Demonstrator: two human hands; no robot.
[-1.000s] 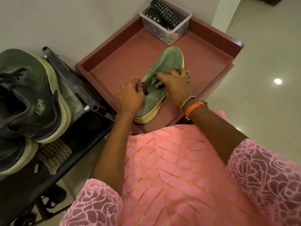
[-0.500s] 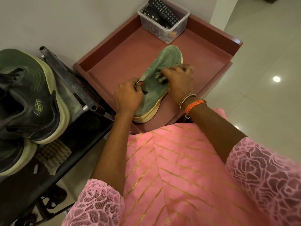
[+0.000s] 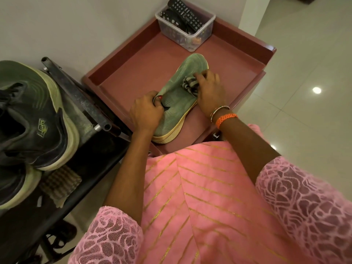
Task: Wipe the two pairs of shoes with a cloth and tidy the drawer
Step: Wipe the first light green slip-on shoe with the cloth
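1. Your left hand [image 3: 145, 112] grips the heel collar of the green shoe [image 3: 179, 100], fingers curled into the opening. Judged purpose: it pins the shoe so wiping doesn't shove it around.
2. Your right hand [image 3: 209, 90] clutches a bunched striped cloth [image 3: 188, 85] and presses it on the shoe's upper, mid-length, right side.
3. The shoe lies in the drawer [image 3: 251, 60], heel at the near edge, toe aimed at the far right corner. You get a flat base there and both hands reach it.
4. The box [image 3: 185, 21] with remotes sits in the drawer's far corner, apart from the shoe.
5. The dark shoes [image 3: 34, 119] sit stacked on the rack [image 3: 91, 109] left of the drawer, untouched. A second cloth [image 3: 60, 182] lies just beside them, partly under the sole.
6. Judgement: first pair mid-wipe; drawer tidying not yet done.
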